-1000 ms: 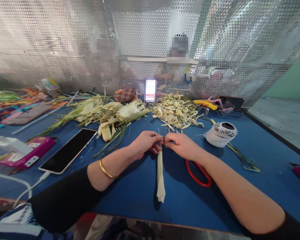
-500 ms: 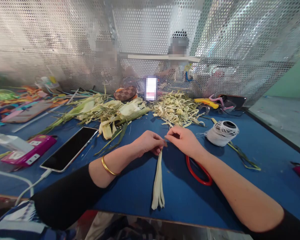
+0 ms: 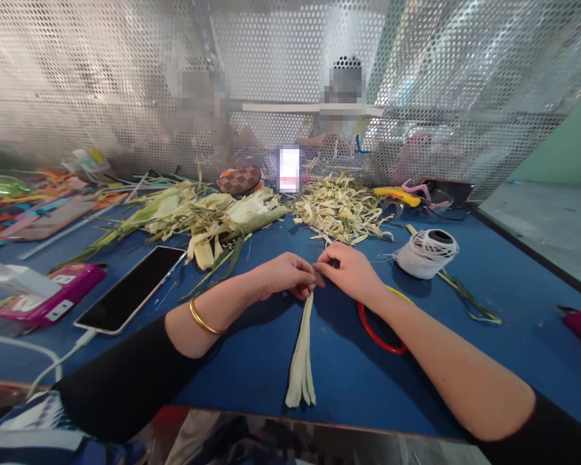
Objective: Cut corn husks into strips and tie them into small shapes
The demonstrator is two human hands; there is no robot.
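My left hand pinches the top end of a bundle of pale corn husk strips, which hangs down and fans out over the blue table. Close against it, my right hand is closed in a pinch at the bundle's top. Whatever lies between the right fingertips is too small or hidden to make out. Under my right wrist lies a red and yellow loop, partly covered by the forearm. A spool of white thread stands to the right, with loose thread trailing toward my right hand.
Corn husks lie behind my left hand, beside a heap of curled husk strips. A phone on a cable and a magenta power strip are on the left. Behind the table rises a perforated metal screen; people sit beyond.
The right fingertips have moved in to meet the left ones at the bundle's top. The bundle's lower end has shifted slightly left, as has the whole view.
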